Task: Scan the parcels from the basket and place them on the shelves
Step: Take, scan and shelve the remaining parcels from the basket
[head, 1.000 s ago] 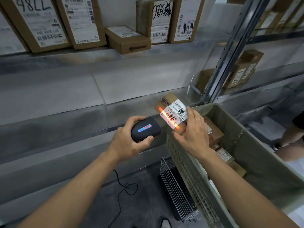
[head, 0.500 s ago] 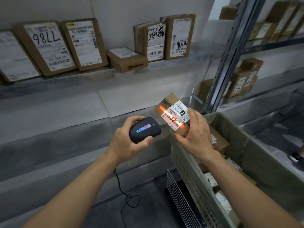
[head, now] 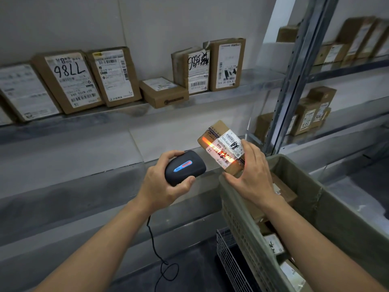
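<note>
Brown cardboard, the parcel (head: 223, 147) tilts with its long axis running from lower right up to upper left, white label facing up under an orange scan line. The right hand (head: 251, 177) grips it above the basket (head: 303, 186); the left hand (head: 163, 183) wraps the scanner (head: 184, 167). The view sits lower than 0.5 s ago.
</note>
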A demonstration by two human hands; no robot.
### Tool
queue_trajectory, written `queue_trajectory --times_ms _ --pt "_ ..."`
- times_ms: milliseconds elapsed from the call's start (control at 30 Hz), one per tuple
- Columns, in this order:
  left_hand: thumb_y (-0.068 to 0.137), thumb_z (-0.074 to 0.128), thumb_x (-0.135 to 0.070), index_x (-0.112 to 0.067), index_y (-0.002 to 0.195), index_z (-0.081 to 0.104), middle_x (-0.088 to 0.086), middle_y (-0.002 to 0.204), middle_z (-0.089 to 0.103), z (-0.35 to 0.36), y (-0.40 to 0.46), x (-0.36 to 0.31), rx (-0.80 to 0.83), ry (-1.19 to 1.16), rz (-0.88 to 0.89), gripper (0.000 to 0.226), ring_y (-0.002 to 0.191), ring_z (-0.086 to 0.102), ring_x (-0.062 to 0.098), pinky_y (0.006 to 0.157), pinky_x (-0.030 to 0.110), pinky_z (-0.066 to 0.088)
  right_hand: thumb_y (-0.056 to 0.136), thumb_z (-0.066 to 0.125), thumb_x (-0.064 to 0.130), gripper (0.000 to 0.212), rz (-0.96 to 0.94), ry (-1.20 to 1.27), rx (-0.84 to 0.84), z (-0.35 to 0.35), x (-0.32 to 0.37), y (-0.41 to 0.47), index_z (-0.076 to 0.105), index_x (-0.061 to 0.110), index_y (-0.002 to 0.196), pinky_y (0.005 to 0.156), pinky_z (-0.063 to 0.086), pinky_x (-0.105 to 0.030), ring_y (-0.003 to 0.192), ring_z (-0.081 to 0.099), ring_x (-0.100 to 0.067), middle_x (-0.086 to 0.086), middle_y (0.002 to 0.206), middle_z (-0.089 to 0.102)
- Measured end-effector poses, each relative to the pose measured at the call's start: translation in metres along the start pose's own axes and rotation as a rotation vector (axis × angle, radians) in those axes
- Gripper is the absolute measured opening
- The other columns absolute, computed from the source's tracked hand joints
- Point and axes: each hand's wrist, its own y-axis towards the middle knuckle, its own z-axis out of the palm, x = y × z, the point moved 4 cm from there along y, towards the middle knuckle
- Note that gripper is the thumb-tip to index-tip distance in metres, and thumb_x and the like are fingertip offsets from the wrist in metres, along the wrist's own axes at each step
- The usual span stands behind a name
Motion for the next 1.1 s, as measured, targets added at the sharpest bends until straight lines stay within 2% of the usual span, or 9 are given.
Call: queue_trajectory --times_ms 233,400,600,700,833,1000,1100 --pt "0.071 0.074 -0.055 -0.038 0.129 0.050 -0.025 0.113 0.064 0.005 0.011 -0.009 -0.052 -0.003 0.017 0.065 0.096 0.067 -0.004 0.074 0.006 0.049 0.076 0.083 0.048 0.104 0.018 0.044 -0.036 -0.015 0.001 0.014 0.028 0.012 0.156 0.118 0.035 -0.045 0.140 0.037 -0.024 -0.008 0.153 0.038" --pt "0.070 0.073 -0.058 -0.033 0.131 0.052 -0.021 0.116 0.065 0.008 0.022 -0.009 -0.090 -0.036 0.001 0.069 0.099 0.067 -0.001 0.075 0.014 0.055 0.076 0.084 0.049 0.104 0.042 0.091 -0.094 -0.027 0.004 0.028 0.028 0.012 0.156 0.117 0.037 -0.046 0.139 0.037 -0.021 -0.007 0.151 0.038" --pt "0.070 0.073 -0.059 -0.039 0.129 0.051 -0.020 0.116 0.064 0.017 0.038 -0.010 -0.088 -0.062 0.001 0.066 0.099 0.067 -0.002 0.071 0.008 0.051 0.076 0.081 0.056 0.105 0.101 0.113 -0.169 -0.038 0.000 0.050 0.027 0.016 0.156 0.116 0.037 -0.043 0.139 0.034 -0.017 -0.003 0.152 0.036" --pt "0.069 0.073 -0.059 -0.046 0.125 0.051 -0.023 0.111 0.066 0.021 0.046 -0.009 -0.086 -0.090 -0.013 0.062 0.098 0.067 -0.001 0.071 0.010 0.053 0.076 0.081 0.056 0.105 0.129 0.123 -0.198 -0.042 -0.003 0.060 0.025 0.018 0.156 0.116 0.035 -0.040 0.139 0.033 -0.016 -0.003 0.153 0.035" --pt "0.067 0.074 -0.059 -0.045 0.124 0.053 -0.033 0.110 0.064 0.024 0.056 -0.004 -0.082 -0.133 -0.036 0.062 0.098 0.068 0.001 0.073 0.013 0.054 0.076 0.081 0.058 0.105 0.176 0.154 -0.229 -0.044 -0.007 0.071 0.023 0.021 0.156 0.112 0.036 -0.036 0.138 0.033 -0.015 0.000 0.152 0.034" --pt "0.064 0.074 -0.059 -0.043 0.122 0.054 -0.034 0.109 0.065 0.031 0.070 0.002 -0.073 -0.197 -0.059 0.064 0.097 0.068 0.001 0.071 0.011 0.053 0.079 0.078 0.059 0.107 0.246 0.179 -0.270 -0.047 -0.013 0.085 0.016 0.024 0.159 0.113 0.038 -0.043 0.144 0.031 -0.019 -0.001 0.156 0.029" --pt "0.063 0.075 -0.059 -0.043 0.122 0.056 -0.032 0.108 0.067 0.037 0.078 0.008 -0.074 -0.233 -0.074 0.064 0.096 0.069 0.002 0.073 0.012 0.054 0.080 0.079 0.055 0.106 0.262 0.206 -0.297 -0.052 -0.017 0.096 0.014 0.026 0.160 0.108 0.036 -0.035 0.143 0.029 -0.016 0.001 0.157 0.026"
